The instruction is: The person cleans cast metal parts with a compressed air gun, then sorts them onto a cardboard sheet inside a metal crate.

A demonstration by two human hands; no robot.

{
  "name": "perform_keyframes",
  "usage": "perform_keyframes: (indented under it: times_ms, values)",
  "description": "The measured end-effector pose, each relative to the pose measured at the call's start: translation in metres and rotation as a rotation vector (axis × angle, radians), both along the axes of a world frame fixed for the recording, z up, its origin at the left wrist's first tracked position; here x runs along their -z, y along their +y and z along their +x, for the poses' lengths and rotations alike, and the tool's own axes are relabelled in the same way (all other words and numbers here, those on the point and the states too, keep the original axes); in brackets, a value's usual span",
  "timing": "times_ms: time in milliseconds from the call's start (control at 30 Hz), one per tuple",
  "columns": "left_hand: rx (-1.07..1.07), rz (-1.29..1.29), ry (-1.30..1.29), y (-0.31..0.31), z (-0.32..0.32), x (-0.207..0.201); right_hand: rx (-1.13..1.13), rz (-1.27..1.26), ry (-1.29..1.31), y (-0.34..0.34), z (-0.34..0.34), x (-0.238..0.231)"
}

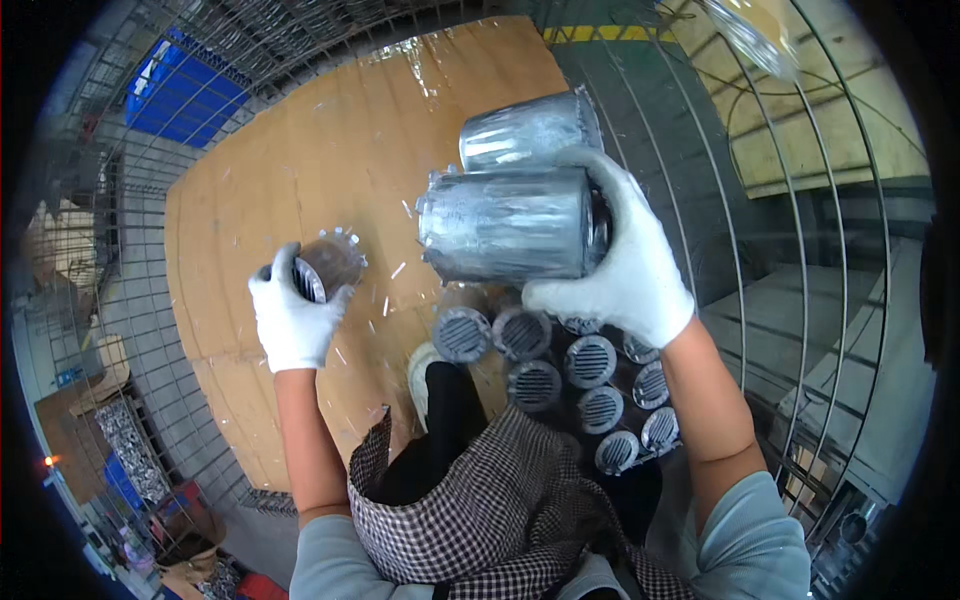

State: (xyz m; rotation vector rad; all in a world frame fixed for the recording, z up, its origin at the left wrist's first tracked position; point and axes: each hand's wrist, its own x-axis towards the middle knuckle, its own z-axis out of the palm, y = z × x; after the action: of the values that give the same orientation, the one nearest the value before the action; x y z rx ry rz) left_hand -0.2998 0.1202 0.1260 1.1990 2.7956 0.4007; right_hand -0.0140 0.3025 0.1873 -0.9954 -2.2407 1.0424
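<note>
My gloved left hand (293,318) is closed around a short metal cylinder (338,262) with a slotted end toward the palm and small tabs round its far rim. My gloved right hand (645,275) grips the right end of a larger shiny metal cylinder (505,225), held sideways, with jagged tabs round its left rim. Just beyond lies a second large cylinder (528,132), partly hidden by the first one and my fingers; whether the two touch I cannot tell. Below my right hand several cylinders with slotted round ends (533,385) are grouped together, some covered by my forearm.
Brown cardboard (300,180) lies beneath, strewn with thin shiny slivers. A wire mesh cage (150,250) rises around it, with curved bars close on the right. Outside the mesh are a blue bin (185,95) and a pale board (780,120). My checked apron (470,500) hangs near the cylinders.
</note>
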Motion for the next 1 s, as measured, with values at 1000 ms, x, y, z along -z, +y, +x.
perform_keyframes:
  times_ms: [1000]
  values:
    - [-0.084,-0.075,0.081,-0.132,0.126,-0.044,0.157,-0.375,0.154,-0.173,0.184,-0.066]
